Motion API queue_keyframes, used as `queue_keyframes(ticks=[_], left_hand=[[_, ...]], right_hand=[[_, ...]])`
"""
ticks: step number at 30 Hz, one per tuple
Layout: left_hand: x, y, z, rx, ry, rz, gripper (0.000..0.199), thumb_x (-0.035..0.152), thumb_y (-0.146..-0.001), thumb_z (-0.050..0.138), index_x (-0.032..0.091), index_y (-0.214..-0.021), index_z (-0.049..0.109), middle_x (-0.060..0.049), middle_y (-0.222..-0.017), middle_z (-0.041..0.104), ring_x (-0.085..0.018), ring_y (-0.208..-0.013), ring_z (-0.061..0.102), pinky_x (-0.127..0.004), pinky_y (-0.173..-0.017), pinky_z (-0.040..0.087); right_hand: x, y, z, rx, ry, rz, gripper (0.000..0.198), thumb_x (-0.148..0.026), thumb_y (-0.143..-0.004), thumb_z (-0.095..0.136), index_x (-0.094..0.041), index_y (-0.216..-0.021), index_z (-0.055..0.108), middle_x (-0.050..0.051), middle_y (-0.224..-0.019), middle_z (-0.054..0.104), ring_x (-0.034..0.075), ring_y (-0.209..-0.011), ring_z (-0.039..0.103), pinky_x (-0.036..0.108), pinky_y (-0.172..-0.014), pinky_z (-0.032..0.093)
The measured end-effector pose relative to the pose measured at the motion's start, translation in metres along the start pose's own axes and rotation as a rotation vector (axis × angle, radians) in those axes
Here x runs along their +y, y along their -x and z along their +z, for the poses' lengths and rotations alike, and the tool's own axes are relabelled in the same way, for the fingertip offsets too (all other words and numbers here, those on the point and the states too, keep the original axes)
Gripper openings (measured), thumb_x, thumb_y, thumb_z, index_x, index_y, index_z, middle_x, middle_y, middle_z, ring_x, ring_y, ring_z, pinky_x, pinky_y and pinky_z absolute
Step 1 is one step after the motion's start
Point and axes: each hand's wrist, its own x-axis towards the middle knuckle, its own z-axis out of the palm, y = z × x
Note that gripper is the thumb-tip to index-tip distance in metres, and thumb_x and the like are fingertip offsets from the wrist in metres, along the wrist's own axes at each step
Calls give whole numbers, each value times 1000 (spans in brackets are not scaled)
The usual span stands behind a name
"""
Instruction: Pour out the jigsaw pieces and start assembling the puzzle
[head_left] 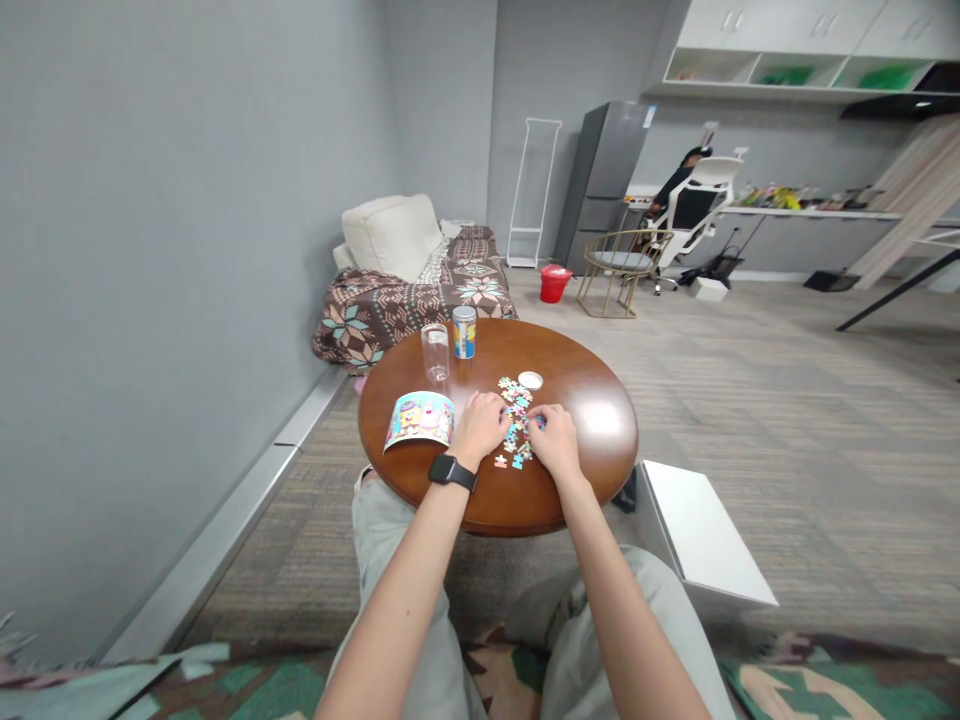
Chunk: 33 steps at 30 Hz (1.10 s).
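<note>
Colourful jigsaw puzzle pieces lie in a loose pile on the round brown table. At the left side of the pile is my left hand, wearing a black watch; its fingers are curled, and what they hold, if anything, is too small to see. From the other side my right hand pinches at a puzzle piece over the pile's edge. Two loose pieces sit nearer me. A curved picture sheet with cartoon figures stands left of my left hand.
Toward the table's far left stand a clear glass and a cartoon-printed can. A round lid lies behind the pieces. A white box is at the right. Beyond are a covered sofa, a red bucket and a seated person.
</note>
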Motion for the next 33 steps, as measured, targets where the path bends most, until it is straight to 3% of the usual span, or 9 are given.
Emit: queue_keyframes(ticks=[7,12,16,21,27,33], left_hand=[[-4,0,8,-19,5,-58,33,24,-93,49,15,-123,60,-14,-141,60,-26,-136,50,-45,-120,32],[1,-5,13,-77,-19,30,46,26,-95,45,14,-139,51,-13,-157,43,-26,-150,32,-48,-125,23],[2,-5,16,-91,-23,51,43,24,-94,45,14,-135,54,-13,-151,51,-25,-146,39,-49,-125,21],[0,-3,13,-40,-21,41,29,19,-92,47,14,-116,62,-12,-129,66,-23,-127,56,-46,-125,22],[0,-3,8,38,3,53,26,16,-91,47,17,-112,63,-9,-118,70,-22,-117,60,-41,-121,28],[-2,-2,7,-9,19,4,19,16,-90,49,18,-101,64,-8,-115,70,-22,-115,60,-41,-118,32]], right_hand=[[3,0,2,14,-20,-13,20,-18,-82,50,-21,-83,70,8,-99,66,25,-97,57,37,-89,42],[3,-1,2,9,-23,-5,20,-18,-84,50,-20,-83,70,9,-98,66,25,-97,57,38,-91,42],[3,-1,2,6,-27,-5,20,-19,-84,50,-20,-83,70,9,-99,67,25,-98,57,38,-92,42],[4,-1,2,12,-31,-8,20,-18,-84,50,-19,-83,70,9,-98,67,25,-98,57,38,-91,43],[7,-2,5,19,-23,-18,20,-19,-83,50,-20,-83,70,9,-98,67,25,-97,57,38,-91,43],[8,-3,6,24,-18,-22,20,-19,-83,50,-21,-82,70,8,-97,66,24,-96,58,37,-91,43]])
